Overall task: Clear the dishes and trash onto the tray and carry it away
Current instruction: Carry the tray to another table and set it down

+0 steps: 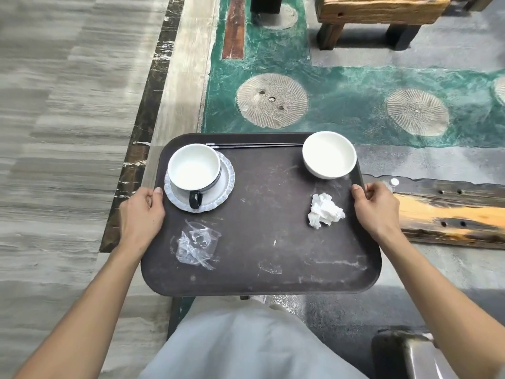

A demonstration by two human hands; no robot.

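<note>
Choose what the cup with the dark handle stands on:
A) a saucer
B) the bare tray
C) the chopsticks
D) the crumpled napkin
A: the cup stands on a pale saucer, whose wavy edge shows around it, at the far left of the tray.

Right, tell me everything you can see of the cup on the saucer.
The cup is wide and round, glossy white inside and dark outside, with a dark loop handle turned toward the person. It looks ceramic, stands upright and appears empty. It sits on a pale scalloped saucer at the far left corner of the brown tray, with the chopsticks ending close beside its rim.
</note>
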